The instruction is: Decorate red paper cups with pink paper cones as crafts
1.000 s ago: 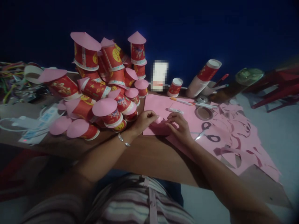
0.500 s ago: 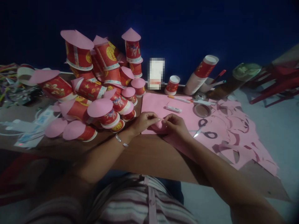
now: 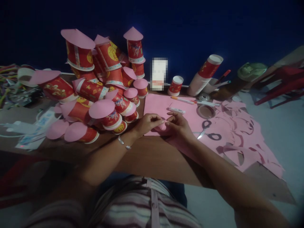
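My left hand pinches the left edge of a small pink paper piece, which looks curved like a cone. At the other side of that paper, my right hand is closed with thumb and fingertips on it, the index finger partly raised. Both hands are over a pink paper sheet on the table. Just beyond my right hand lies a white glue stick or tube. Scissors with dark handles rest to the right of it, partly behind my right wrist.
Several red paper cups with pink cone tops are piled at the left. A stack of cups, a single cup and a tape roll stand behind. Pink paper scraps cover the right side. A power strip lies far left.
The fingers of my right hand have shifted slightly, with the index finger lifting up and away from the paper. My left hand keeps its pinch in nearly the same place.
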`<state>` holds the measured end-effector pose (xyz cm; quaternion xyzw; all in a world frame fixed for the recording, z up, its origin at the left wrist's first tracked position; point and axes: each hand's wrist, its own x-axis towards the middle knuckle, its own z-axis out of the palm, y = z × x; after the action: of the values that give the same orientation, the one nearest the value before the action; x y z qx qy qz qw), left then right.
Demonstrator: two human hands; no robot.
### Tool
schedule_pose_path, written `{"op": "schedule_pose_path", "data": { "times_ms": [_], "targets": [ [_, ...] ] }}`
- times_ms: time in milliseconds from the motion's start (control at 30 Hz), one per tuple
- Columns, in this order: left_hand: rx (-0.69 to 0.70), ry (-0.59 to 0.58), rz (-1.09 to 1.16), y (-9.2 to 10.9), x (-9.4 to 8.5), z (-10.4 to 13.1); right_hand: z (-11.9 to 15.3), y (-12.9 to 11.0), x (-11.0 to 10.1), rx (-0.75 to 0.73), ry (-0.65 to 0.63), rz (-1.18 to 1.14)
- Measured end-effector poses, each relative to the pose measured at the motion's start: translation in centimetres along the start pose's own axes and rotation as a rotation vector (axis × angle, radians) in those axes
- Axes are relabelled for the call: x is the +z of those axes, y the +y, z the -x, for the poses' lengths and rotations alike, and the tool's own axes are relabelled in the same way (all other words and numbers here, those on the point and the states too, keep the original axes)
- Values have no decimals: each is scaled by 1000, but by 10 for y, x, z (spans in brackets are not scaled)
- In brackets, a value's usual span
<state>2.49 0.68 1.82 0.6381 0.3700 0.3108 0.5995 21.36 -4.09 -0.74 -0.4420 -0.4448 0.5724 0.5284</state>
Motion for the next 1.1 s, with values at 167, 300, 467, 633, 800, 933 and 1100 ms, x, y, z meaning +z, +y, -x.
{"op": "schedule_pose_path", "data": {
  "times_ms": [167, 300, 467, 633, 800, 933, 1100],
  "targets": [
    [11, 26, -20, 1, 3, 1, 2, -3, 3, -10, -20, 36],
    [-8, -25, 11, 1, 3, 3, 3, -8, 5, -19, -17, 63],
    [-33, -27, 23, 2, 3, 4, 5, -10, 5, -23, -5, 43],
    [-31, -13, -62, 4, 3, 4, 5, -11, 4, -47, 8, 78],
    [-51, -23, -126, 5, 2, 4, 6, -12, 5, 17, 5, 95],
    [-61, -45, -159, 8, 1, 4, 7, -10, 6, 68, 41, 159],
    [-80, -77, -149, 13, 1, 6, 5, -9, 3, 79, 3, 198]
  ]
}}
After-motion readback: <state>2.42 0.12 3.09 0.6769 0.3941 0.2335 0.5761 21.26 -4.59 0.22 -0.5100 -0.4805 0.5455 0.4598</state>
